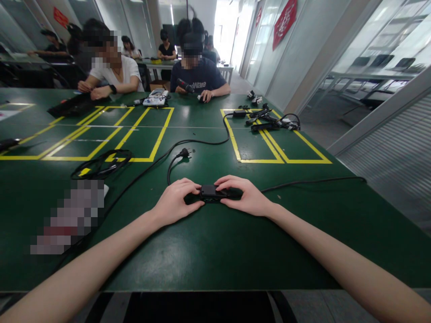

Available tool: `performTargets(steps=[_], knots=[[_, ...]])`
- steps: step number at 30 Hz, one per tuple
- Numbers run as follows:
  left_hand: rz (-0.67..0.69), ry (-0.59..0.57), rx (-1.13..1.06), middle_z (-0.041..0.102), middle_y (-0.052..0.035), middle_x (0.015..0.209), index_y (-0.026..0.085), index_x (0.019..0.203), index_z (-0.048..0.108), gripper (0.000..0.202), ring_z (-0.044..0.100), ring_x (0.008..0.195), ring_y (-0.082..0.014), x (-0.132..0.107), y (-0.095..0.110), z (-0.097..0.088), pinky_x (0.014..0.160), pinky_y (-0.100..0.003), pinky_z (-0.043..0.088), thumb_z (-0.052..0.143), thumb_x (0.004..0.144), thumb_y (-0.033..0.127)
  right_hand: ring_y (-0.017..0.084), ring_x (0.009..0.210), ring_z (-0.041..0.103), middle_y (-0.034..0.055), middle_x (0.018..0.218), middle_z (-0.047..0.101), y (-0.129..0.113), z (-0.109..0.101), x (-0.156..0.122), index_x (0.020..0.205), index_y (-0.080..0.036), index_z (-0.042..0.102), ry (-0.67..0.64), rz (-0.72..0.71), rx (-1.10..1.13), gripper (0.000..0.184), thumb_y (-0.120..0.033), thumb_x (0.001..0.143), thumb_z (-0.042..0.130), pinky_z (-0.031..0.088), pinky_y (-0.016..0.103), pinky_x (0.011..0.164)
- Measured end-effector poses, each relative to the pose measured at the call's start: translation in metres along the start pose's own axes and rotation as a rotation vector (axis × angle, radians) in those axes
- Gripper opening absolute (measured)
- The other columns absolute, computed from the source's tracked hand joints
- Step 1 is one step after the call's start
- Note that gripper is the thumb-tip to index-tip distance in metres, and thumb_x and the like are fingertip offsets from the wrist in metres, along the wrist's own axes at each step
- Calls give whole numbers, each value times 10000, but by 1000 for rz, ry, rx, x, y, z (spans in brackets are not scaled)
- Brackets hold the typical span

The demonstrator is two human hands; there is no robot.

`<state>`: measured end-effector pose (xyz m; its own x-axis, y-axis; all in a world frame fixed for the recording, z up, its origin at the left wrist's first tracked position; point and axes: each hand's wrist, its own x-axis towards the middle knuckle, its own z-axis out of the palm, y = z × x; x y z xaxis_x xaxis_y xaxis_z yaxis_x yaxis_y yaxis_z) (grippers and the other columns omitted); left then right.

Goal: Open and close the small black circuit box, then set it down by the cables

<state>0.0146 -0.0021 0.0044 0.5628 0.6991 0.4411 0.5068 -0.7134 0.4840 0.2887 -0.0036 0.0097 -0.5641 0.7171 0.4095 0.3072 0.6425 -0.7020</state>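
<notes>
On the green table in front of me lies a black power adapter [209, 192], a small box with a cord at each end. My left hand [177, 199] pinches its left end between thumb and fingers. From the right, my right hand [245, 196] grips the other end, its fingertips on the top and its thumb on the near side. A black cord with a plug [183, 153] curves up from beside my left hand. Another cord [313, 181] runs right from my right hand across the table. My palms hide part of the adapter's ends.
A coiled black cable [103, 166] and a blurred item [69, 217] lie to my left. A long cord [148, 168] leads to another adapter [239, 114]. Black cables [266, 119] are heaped at the far right, near yellow tape outlines. Two people sit across the table.
</notes>
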Motion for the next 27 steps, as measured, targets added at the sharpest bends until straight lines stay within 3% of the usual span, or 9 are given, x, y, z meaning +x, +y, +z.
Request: performTargets(steps=[3, 6, 12, 18, 24, 27], knots=[[-71, 1, -13, 773, -69, 1074, 216, 870, 567, 235, 726, 963, -244, -1, 1, 0, 839, -399, 597, 797, 825, 232, 253, 1144, 702, 112, 1226, 736, 0, 0, -1, 1107, -223, 735, -18, -23, -22, 243, -172, 870, 748, 569, 456, 1002], [-93, -25, -15, 758, -60, 1077, 217, 1005, 602, 258, 732, 964, -244, -1, 2, 0, 839, -393, 601, 790, 828, 231, 254, 1147, 698, 114, 1237, 738, 1, 0, -1, 1121, -227, 733, -35, -38, -39, 253, -162, 876, 744, 563, 463, 1006], [12, -100, 6, 744, -91, 1191, 218, 1299, 599, 442, 708, 1089, -263, 1, 3, -1, 961, -426, 581, 744, 883, 228, 255, 1100, 710, 106, 1212, 758, 6, 0, 0, 1167, -237, 736, -55, -75, -50, 317, -177, 859, 779, 576, 456, 971], [69, -112, -18, 745, -97, 1152, 207, 1220, 626, 309, 689, 1059, -262, 2, 4, -1, 941, -426, 572, 695, 919, 213, 249, 1066, 705, 92, 1179, 766, 7, 1, 0, 1291, -249, 699, -98, -111, -115, 446, -154, 858, 749, 587, 436, 936], [58, -130, 41, 728, -84, 1069, 201, 1109, 609, 260, 678, 981, -262, 3, 11, 2, 853, -395, 563, 696, 866, 232, 257, 987, 704, 130, 1145, 766, 5, 3, 0, 1322, -193, 674, -119, -250, -260, 410, -229, 914, 695, 597, 422, 867], [43, -155, 114, 713, -53, 975, 205, 1059, 589, 262, 672, 891, -248, 4, 14, 3, 780, -362, 540, 717, 832, 236, 252, 975, 703, 132, 1137, 764, -2, 4, 1, 1329, -185, 655, -143, -250, -271, 389, -241, 944, 652, 595, 414, 866]])
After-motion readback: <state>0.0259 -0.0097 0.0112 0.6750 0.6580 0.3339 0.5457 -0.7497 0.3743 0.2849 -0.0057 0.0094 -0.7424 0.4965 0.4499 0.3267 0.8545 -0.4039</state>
